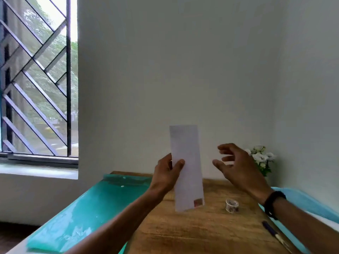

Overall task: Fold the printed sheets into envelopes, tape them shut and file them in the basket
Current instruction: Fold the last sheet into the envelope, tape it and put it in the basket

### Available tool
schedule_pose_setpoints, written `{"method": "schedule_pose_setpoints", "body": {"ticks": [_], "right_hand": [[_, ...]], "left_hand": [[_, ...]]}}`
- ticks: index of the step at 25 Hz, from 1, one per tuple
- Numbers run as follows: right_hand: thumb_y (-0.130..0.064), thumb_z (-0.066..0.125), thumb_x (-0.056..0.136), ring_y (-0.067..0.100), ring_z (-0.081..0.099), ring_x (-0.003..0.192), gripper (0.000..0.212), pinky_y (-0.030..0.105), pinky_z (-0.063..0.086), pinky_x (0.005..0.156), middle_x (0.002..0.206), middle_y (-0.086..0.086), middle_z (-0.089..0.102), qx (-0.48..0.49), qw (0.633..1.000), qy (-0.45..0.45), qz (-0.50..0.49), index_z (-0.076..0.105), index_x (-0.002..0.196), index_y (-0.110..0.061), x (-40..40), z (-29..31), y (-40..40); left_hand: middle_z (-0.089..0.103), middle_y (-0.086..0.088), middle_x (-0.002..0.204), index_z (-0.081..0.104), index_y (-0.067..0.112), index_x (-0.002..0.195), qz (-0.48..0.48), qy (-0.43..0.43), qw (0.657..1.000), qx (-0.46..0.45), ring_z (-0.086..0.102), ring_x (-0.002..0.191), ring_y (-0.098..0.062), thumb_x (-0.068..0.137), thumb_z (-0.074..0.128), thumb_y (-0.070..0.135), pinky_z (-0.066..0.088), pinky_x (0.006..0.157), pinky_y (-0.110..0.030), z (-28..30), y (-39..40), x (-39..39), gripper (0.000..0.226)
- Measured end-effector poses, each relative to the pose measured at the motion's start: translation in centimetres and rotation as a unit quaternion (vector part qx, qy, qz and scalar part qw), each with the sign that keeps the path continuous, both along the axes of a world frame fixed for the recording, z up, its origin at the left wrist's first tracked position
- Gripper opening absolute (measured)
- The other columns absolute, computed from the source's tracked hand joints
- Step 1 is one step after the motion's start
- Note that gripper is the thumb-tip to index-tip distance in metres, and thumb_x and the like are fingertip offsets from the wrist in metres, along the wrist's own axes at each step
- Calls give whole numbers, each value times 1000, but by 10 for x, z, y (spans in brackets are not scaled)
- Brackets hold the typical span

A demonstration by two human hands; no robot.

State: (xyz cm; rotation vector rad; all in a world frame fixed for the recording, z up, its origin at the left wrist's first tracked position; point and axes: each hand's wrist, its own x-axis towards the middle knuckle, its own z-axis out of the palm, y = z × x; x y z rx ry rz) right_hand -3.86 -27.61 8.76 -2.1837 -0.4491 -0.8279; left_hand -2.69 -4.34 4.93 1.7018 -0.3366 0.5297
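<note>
The left hand (167,173) holds a folded sheet (187,167) upright in the air above the worktop (192,231). Its grip is a pinch on the sheet's left edge, thumb (178,165) on the near face and the other fingers behind. The sheet rises well above the grip and hangs below it too, tilted slightly, with a small reddish printed patch at its lower right corner.

The right hand (236,167) is just right of the sheet, apart from it, fingers spread and loosely bent toward it, gripping nothing. A dark band (274,203) circles that wrist.

Below and right of the grip, a tape roll (232,205) stands on the wooden worktop. Further right and nearer the person, a pen (273,231) lies close to the worktop's edge. A green plastic sheet (82,213) lies left of and below the grip, covering the worktop's left side. Beyond the right hand, white flowers (261,157) stand in the corner against the wall.
</note>
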Motion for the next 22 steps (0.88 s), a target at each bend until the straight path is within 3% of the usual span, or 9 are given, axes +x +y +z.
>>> {"method": "schedule_pose_setpoints", "body": {"ticks": [2,4,6,8,13,15,18,20,22], "right_hand": [[-28,82,86,18,64,114,58,38,57,96,133,-1,64,-88,992,-91,-13,57,138,-22,1,43,2],[-24,80,87,24,60,120,56,40,53,100,132,4,67,-187,973,-131,-13,59,138,-19,-1,75,6],[-24,70,91,26,62,111,35,43,56,89,114,7,72,-288,948,-134,-35,65,125,-18,-12,91,7],[-31,62,93,27,65,98,25,44,57,79,101,6,71,-364,921,-112,-79,65,115,-19,-29,98,6],[-29,56,97,29,68,93,23,37,51,73,106,7,69,-444,879,-105,-140,65,118,-25,-67,100,-10],[-16,57,97,32,68,92,21,34,44,69,106,11,68,-448,873,-88,-172,67,116,-20,-79,103,-26],[-10,60,94,36,69,89,18,33,45,68,102,16,69,-370,907,-51,-196,71,108,-11,-101,106,-62],[-8,66,90,33,72,82,13,31,54,68,95,18,72,-268,938,-16,-217,73,101,-8,-119,103,-89],[-5,71,86,23,76,65,8,23,55,56,81,14,74,-175,956,31,-233,74,93,-7,-140,94,-116]], "left_hand": [[77,-1,107,67,15,115,31,-69,989,129,77,89,-15,99,60,51,67,72,-40,12,-4,1,40],[75,-1,97,66,15,106,63,-125,964,225,74,78,-15,102,56,50,64,62,-35,17,-10,4,38],[73,1,88,65,17,96,88,-162,941,282,69,71,-15,104,54,44,58,58,-33,21,-15,4,30],[70,2,81,62,20,89,111,-186,921,324,66,69,-21,102,51,43,55,58,-43,25,-19,5,29],[69,3,81,61,25,88,96,-214,886,399,64,72,-22,102,58,30,40,62,-30,44,-36,0,15],[73,-3,88,65,23,101,117,-239,880,394,67,85,-30,99,60,30,43,69,-35,49,-55,-8,9],[68,-4,125,57,29,133,148,-260,900,317,57,119,-29,95,66,38,48,94,-45,46,-98,-29,41],[58,-2,137,54,30,136,129,-308,902,274,49,128,-24,92,66,51,43,105,-45,39,-129,-51,50],[58,-1,137,57,32,131,79,-352,886,292,49,129,-22,88,63,65,38,111,-46,26,-162,-75,55]]}}
